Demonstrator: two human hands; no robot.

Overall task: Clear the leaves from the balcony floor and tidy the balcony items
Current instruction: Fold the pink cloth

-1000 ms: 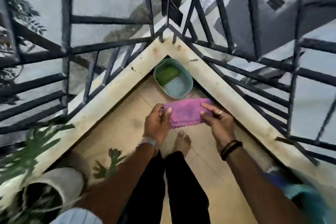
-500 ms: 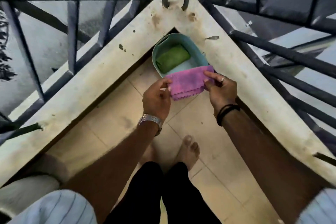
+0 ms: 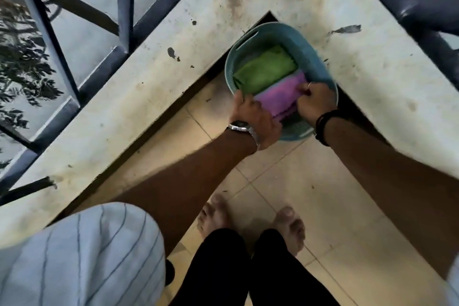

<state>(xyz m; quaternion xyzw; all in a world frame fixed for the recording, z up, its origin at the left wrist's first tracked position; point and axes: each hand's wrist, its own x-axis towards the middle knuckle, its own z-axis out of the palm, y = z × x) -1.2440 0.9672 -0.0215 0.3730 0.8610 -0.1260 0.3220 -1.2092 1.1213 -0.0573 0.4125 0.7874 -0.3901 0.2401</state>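
One basket (image 3: 313, 56), two folded cloths, green (image 3: 265, 71) and pink (image 3: 280, 95), perhaps a third beneath; two hands (image 3: 255, 117) (image 3: 314, 103).

A stained pale ledge (image 3: 149, 97) is seen meeting in a corner at twelve o'clock, dark metal railings (image 3: 124, 2) are fixed along it, and leafy branches (image 3: 22, 57) are visible beyond them at nine o'clock.
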